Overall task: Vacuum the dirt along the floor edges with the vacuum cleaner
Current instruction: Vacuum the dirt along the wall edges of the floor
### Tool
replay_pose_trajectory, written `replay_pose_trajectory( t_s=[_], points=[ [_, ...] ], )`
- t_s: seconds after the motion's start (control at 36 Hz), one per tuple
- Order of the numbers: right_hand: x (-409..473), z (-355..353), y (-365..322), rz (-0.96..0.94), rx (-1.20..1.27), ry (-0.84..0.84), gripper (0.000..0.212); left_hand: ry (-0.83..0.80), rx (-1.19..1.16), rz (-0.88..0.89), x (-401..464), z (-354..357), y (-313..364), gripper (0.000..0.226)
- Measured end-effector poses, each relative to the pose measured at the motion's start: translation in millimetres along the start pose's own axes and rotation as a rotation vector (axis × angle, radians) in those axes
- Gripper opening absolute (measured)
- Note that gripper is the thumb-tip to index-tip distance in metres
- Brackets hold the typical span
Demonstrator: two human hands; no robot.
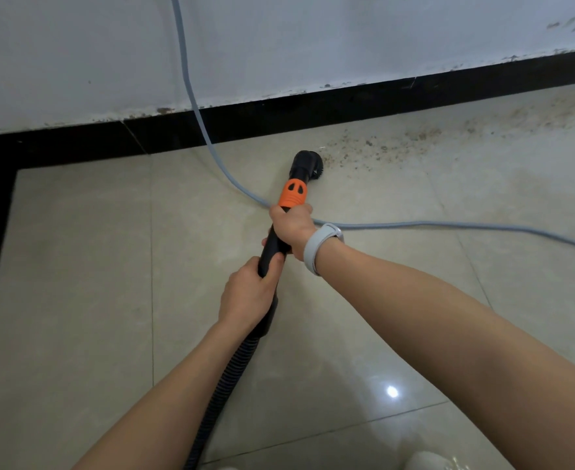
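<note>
Two hands steer a vacuum wand toward dirt by the baseboard.

The right hand [292,228], with a pale watch [320,247] on its wrist, wraps its fingers round the black wand [274,247] just below the orange collar [292,195]. The left hand [250,295] curls round the same wand lower down, where the ribbed hose [226,385] joins it. The round brush head [308,163] rests on the beige tiled floor [76,266], near the black baseboard [279,111], at the left end of a trail of brown dirt [397,144] that runs right along the edge. A grey cord [211,144] hangs down the white wall [76,56] and crosses the floor under the wand.
</note>
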State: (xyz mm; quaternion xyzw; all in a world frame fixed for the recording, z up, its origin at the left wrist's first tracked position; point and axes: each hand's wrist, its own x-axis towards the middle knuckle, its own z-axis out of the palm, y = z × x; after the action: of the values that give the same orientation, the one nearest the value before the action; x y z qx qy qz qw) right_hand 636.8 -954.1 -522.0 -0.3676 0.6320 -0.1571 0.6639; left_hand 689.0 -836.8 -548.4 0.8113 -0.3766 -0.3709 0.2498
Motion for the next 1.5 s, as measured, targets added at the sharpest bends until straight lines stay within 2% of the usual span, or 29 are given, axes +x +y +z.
replay_pose_trajectory(
  t_s=[0.22, 0.36, 0.5, 0.64, 0.81, 0.89, 1.0, 1.17, 1.5],
  points=[
    [-3, -56, 34, -0.001, 0.093, 0.159, 0.034, -0.157, 0.084, 0.102, -18, 32, 14, 0.049],
    [-2, -66, 38, -0.029, 0.101, 0.178, 0.032, -0.183, 0.124, 0.129, -15, 36, 18, 0.048],
    [-1, -52, 28, -0.089, 0.087, 0.079, 0.034, -0.053, 0.114, 0.103, -15, 30, 15, 0.049],
    [4, -10, 4, -0.158, -0.007, -0.01, 0.034, 0.124, -0.017, 0.018, -6, 15, 6, 0.05],
    [16, 24, -14, -0.104, -0.074, -0.153, 0.04, 0.219, -0.068, -0.051, 9, -2, 0, 0.048],
    [27, 29, -11, -0.085, -0.165, -0.146, 0.049, 0.195, -0.064, -0.062, 14, -2, -1, 0.045],
    [30, 17, -7, -0.104, -0.123, -0.085, 0.04, 0.163, -0.059, -0.049, 15, 6, 0, 0.051],
    [41, -3, 2, -0.114, -0.126, 0.019, 0.042, 0.064, -0.004, -0.02, 14, 18, 13, 0.055],
    [37, -72, 1, -0.073, 0.126, 0.053, 0.033, -0.063, 0.13, 0.066, 17, 42, 49, 0.054]
  ],
)
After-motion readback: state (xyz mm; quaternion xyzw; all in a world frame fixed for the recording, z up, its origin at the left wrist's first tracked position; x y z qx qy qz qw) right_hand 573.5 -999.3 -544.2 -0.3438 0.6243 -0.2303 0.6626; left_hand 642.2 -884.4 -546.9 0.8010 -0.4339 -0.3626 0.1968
